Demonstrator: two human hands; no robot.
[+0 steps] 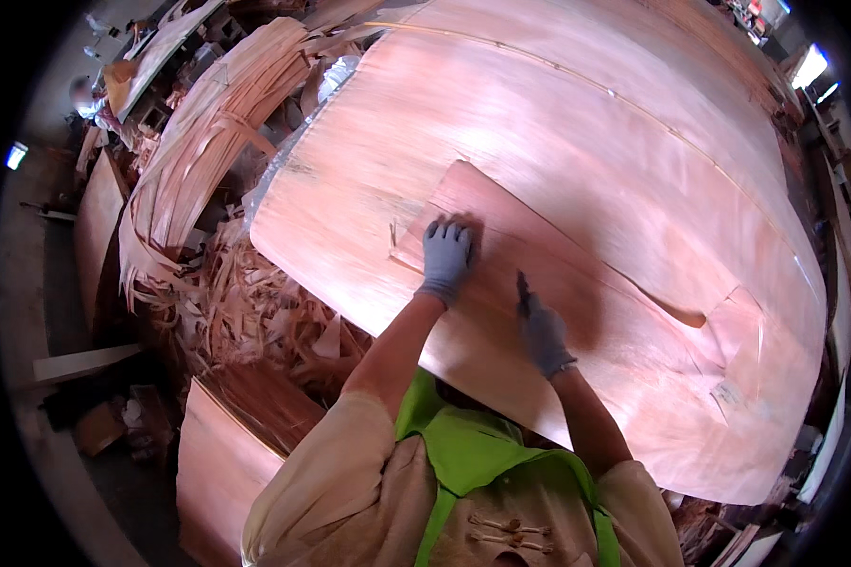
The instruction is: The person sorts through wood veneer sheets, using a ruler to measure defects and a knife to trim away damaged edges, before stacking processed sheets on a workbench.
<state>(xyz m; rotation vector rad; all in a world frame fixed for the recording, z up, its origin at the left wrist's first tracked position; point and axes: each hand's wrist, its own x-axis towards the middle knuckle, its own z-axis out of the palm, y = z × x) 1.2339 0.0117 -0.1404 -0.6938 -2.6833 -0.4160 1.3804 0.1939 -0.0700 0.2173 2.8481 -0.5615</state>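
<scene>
My left hand (447,257), in a grey glove, presses down on a narrow piece of reddish wood veneer (529,231) with its fingers spread, holding nothing. This piece lies slantwise over a large pale pink veneer sheet (369,142), and its far right part curls up from the sheet. In my right hand (545,335), also gloved, is a dark, slim, pointed knife (523,286), its tip directed away from me. The right hand is beside the near edge of the veneer piece; whether the blade touches the wood cannot be told.
A thin light strip (591,80) crosses the large sheet's far part. Left of it are a heap of veneer scraps (255,302) and a bent bundle of long strips (208,132). More veneer (222,463) stands near left. A person (87,102) is at the far left.
</scene>
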